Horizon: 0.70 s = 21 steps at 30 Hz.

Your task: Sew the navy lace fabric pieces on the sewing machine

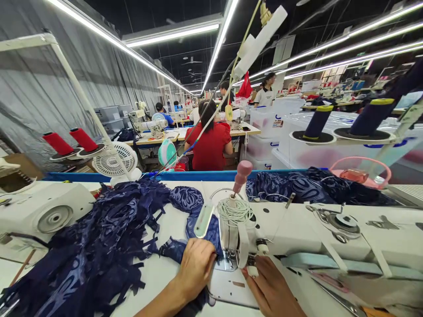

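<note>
My left hand [197, 263] is closed, knuckles up, on a navy patterned bra [205, 226] just left of the needle area. The bra stretches back from my fingers over the white table, and more navy cloth shows below my wrist. My right hand [271, 286] reaches to the needle and presser foot [234, 259] from the right. Its fingers look bent together, but the tips are partly behind the sewing machine head [229, 233], so whatever they pinch is hidden. Light cord is looped around a pink-handled tool [243, 174] on top of the machine.
A heap of navy cut pieces [112, 229] covers the table's left side. More navy pieces [297, 187] lie behind the machine arm. Scissors [340, 299] rest at lower right. Another machine [49, 215] stands at left. Thread cones [319, 121] and a fan [115, 158] stand beyond; people sit ahead.
</note>
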{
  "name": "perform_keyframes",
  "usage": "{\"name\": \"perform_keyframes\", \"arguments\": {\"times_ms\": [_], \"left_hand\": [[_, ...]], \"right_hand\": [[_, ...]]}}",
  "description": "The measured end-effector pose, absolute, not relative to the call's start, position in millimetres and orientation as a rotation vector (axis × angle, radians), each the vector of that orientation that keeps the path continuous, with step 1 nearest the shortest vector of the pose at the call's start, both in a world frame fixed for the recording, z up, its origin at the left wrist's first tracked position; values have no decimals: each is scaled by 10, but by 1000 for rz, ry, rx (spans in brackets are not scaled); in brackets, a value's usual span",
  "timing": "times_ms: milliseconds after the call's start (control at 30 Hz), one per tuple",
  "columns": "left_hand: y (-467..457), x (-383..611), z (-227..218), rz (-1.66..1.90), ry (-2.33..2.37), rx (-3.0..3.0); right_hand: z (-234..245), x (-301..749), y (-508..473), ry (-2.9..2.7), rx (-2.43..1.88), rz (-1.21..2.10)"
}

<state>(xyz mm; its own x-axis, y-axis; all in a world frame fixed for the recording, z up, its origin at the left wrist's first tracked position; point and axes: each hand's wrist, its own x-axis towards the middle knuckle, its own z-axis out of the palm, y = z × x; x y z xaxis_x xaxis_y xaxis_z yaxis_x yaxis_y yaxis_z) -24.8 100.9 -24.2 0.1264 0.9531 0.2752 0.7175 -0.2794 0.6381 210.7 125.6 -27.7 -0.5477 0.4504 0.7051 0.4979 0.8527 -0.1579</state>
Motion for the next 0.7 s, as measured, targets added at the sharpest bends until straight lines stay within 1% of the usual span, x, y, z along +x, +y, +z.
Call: {"name": "perform_keyframes", "arguments": {"times_ms": [100, 233, 300, 467, 600, 700], "left_hand": [[786, -347, -62, 958, 1708, 1740], [526, -486, 84, 915, 1635, 1403], [448, -524, 98, 908, 1591, 1313], [353, -513, 100, 916, 1505, 1263], [327, -454, 101, 907, 1438, 1291], [324, -427, 74, 907, 1411, 1310]], "right_hand": [[-290, 2142, 1270, -2279, -622, -104], [-255, 2093, 1222, -2261, -526, -78], [-215, 2015, 1155, -2268, -516, 89], [-98, 1768, 959, -2225, -690, 691], [-139, 1597, 911, -2145, -852, 1024], [-239, 1532, 908, -2087, -919, 1192]]}}
